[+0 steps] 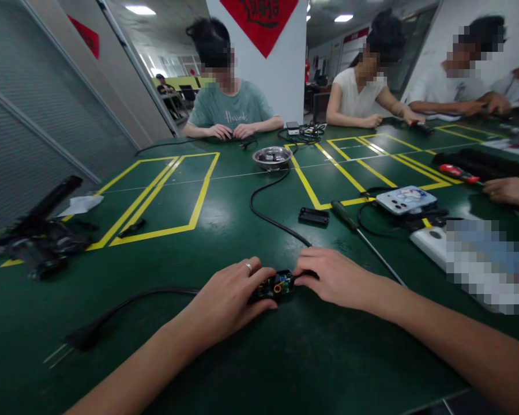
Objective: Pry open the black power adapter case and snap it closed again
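Both my hands grip a small opened black power adapter (277,286) on the green table (225,219); its circuit board with coloured parts shows between them. My left hand (229,297), with a ring, pinches its left side. My right hand (333,275) closes on its right end, where a black cable (268,216) leaves toward the far side. Another black cord with a two-pin plug (84,336) runs in from the left. A black cover piece (313,215) lies just beyond my hands.
A screwdriver (363,236) lies to the right, near a phone (406,199) and a white power strip (432,241). A metal bowl (272,157) sits mid-table. Black parts (38,242) are piled at left. Several other people sit across; someone's hand (510,190) rests at right.
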`<state>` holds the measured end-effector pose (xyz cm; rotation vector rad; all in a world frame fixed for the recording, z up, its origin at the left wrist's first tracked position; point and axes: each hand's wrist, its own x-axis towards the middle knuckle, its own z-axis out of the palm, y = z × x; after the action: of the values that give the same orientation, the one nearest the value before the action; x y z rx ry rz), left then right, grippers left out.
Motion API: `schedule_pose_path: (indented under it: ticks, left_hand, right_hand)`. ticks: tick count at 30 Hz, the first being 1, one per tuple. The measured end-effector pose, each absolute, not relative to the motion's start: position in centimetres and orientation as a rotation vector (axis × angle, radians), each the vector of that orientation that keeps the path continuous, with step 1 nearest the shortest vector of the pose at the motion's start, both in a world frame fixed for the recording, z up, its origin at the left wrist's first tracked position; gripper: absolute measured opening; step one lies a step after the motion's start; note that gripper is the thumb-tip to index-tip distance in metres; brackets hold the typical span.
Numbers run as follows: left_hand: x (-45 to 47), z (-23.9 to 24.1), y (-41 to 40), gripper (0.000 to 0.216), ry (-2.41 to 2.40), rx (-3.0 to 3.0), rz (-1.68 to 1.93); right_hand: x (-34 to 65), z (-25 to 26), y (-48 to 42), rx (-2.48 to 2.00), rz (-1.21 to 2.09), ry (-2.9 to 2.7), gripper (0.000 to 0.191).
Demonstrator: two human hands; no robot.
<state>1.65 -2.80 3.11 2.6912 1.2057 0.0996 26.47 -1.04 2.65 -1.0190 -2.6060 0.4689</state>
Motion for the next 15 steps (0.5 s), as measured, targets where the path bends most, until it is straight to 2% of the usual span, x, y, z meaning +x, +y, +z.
schedule_pose_path:
  ticks: [6,9,10,13,15]
  left_hand:
    - [1.7,3.5,-2.8,0.041,1.209,2.630,0.097]
    - [0.4,4.5,-2.4,0.050,1.227,2.451,0.088]
    - [-0.2,4.9,-2.2,0.049,1.252,2.365,0.084]
    - [-1.8,5.9,-1.7,0.025,1.267,2.183,0.001]
    - [-2.3,6.1,-1.4,0.021,1.232,2.143,-0.056]
  right_hand:
    - [26.1,2.8,-2.0,-0.975,0.164,-2.751,0.024]
    - [26.2,2.5,-2.2,-0.972,0.175,-2.718,0.028]
    - [26.3,2.4,-2.1,-0.983,0.227,-2.686,0.026]
    - [26.5,2.0,-1.6,-1.013,0.383,-2.589,0.022]
    - [26.6,1.8,-1.4,-1.013,0.431,-2.557,0.022]
